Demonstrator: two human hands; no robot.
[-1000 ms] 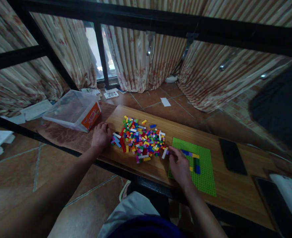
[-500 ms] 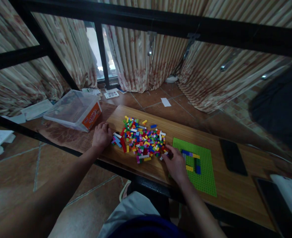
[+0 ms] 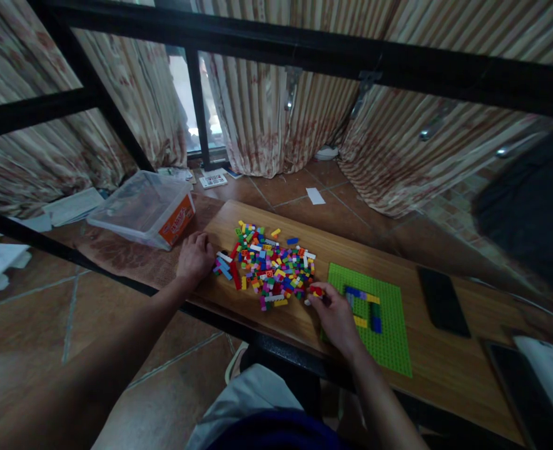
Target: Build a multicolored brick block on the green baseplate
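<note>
Loose toy bricks [image 3: 279, 265] in many colours lie heaped on the wooden board. To the left of this pile my left hand [image 3: 196, 257] rests on the board, fingers loosely bent and holding nothing visible, close to a few blue and white bricks [image 3: 223, 265]. At the pile's right edge my right hand [image 3: 337, 315] pinches a red brick [image 3: 316, 291] between thumb and fingers. Just beyond that hand lies a green baseplate [image 3: 393, 350]. On it, blue, yellow and dark green bricks form a rectangular outline [image 3: 375, 317], its left side partly hidden by my right hand.
A clear plastic box [image 3: 138, 209] with an orange label stands left of the wooden board [image 3: 258, 215]. A dark phone-like slab [image 3: 443, 301] lies right of the baseplate, with another dark flat object [image 3: 523, 387] farther right. A black metal bar [image 3: 276, 40] crosses above.
A red brick now shows between my right fingers, which have closed at the pile's right edge. My left hand stays in place. The whole view has shifted slightly.
</note>
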